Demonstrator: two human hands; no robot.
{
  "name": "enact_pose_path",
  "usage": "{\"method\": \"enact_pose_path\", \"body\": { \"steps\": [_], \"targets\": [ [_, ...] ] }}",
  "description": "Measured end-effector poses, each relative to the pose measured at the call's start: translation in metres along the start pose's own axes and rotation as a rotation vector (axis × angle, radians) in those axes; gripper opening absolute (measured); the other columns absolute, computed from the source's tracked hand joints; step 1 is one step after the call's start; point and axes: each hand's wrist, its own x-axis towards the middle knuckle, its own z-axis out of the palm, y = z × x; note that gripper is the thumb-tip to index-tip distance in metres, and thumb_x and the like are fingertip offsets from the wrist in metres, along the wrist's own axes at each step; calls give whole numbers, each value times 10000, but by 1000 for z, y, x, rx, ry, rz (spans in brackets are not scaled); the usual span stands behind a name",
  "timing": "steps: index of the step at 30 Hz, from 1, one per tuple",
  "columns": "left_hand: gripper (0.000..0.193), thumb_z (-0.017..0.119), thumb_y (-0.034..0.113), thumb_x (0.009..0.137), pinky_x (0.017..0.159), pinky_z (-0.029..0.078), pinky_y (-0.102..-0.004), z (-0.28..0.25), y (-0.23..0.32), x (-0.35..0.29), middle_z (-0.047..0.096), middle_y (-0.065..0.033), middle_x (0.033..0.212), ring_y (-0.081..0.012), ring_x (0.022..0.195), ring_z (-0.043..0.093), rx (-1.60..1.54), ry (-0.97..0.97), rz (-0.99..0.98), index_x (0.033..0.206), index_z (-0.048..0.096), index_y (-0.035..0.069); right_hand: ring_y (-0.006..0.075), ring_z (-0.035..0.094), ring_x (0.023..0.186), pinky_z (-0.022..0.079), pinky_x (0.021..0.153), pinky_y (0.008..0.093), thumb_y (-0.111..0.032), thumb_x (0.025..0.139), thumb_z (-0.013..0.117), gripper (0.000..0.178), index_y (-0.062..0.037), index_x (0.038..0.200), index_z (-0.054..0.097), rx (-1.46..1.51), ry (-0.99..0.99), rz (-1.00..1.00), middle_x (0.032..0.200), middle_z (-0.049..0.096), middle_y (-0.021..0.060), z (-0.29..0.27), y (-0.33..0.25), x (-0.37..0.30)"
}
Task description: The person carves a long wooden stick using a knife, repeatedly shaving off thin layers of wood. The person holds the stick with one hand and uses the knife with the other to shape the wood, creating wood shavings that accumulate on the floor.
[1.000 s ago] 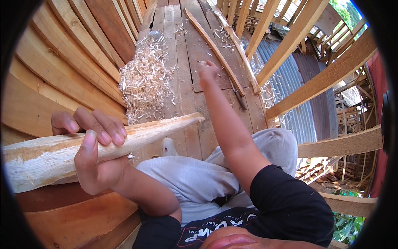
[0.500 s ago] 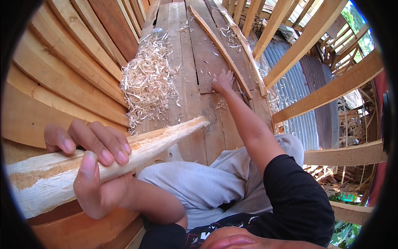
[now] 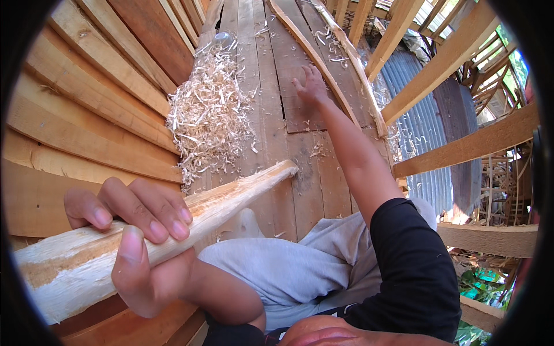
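Observation:
My left hand (image 3: 141, 236) is wrapped round a thick, pale wooden pole (image 3: 213, 210), thumb on the near side and fingers over the top. The pole has a rough shaved surface with brownish patches. It slants from the lower left to a narrower end above the floorboards. My right arm stretches forward, and my right hand (image 3: 311, 85) is low over a floor panel (image 3: 300, 112) with its fingers spread. No object shows in it. Just to its right lies a long thin wooden strip (image 3: 323, 63); whether the hand touches the panel I cannot tell.
A heap of wood shavings (image 3: 210, 109) lies on the plank floor (image 3: 271, 138), with a small clear container (image 3: 222, 39) beyond it. Boards (image 3: 98, 115) line the left side. At the right are a second peeled pole (image 3: 363, 75), wooden railing slats (image 3: 433, 55) and corrugated sheets (image 3: 418, 109).
My right hand has reached farther forward along the floor, beside the strip. My left hand still grips the pole, which sits slightly more to the right in view.

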Motion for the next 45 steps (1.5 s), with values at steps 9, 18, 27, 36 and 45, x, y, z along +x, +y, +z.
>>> {"method": "enact_pose_path", "body": {
  "steps": [9, 18, 27, 36, 45],
  "targets": [
    [246, 520, 163, 785, 537, 379, -268, -2, -10, 5, 419, -53, 672, -122, 530, 408, 29, 34, -1, 979, 400, 72, 341, 356, 1350, 248, 1122, 427, -314, 876, 588, 557, -37, 1343, 462, 737, -328, 32, 1387, 444, 236, -1, -19, 18],
    [279, 523, 111, 766, 530, 431, -301, -4, -9, 4, 435, -94, 667, -167, 522, 440, -36, 63, 9, 996, 376, 53, 355, 343, 1353, 230, 1143, 426, -160, 838, 552, 478, 22, 1277, 495, -164, 24, 81, 1406, 415, 244, 1, 17, -35],
    [289, 534, 113, 762, 528, 437, -307, -2, -6, 4, 432, -93, 657, -168, 519, 444, -45, 69, 6, 995, 372, 56, 328, 560, 1146, 420, 1011, 377, -12, 813, 485, 301, -8, 1049, 671, 56, 66, 88, 1144, 624, 217, 0, 43, -31],
    [284, 535, 120, 765, 527, 439, -307, -9, -3, 4, 424, -88, 652, -167, 521, 443, -38, 67, 8, 991, 373, 62, 187, 621, 1082, 550, 775, 320, -34, 846, 638, 253, -50, 1095, 682, 1766, -319, 321, 1086, 678, 101, -51, -56, 1],
    [258, 511, 77, 780, 531, 443, -315, -8, 1, 1, 435, -94, 656, -177, 530, 461, -65, 30, -20, 999, 378, 55, 403, 281, 1376, 169, 1103, 584, -430, 943, 421, 582, -86, 1412, 422, 171, -78, 303, 1526, 264, 188, -36, -21, -81]
  ]
}}
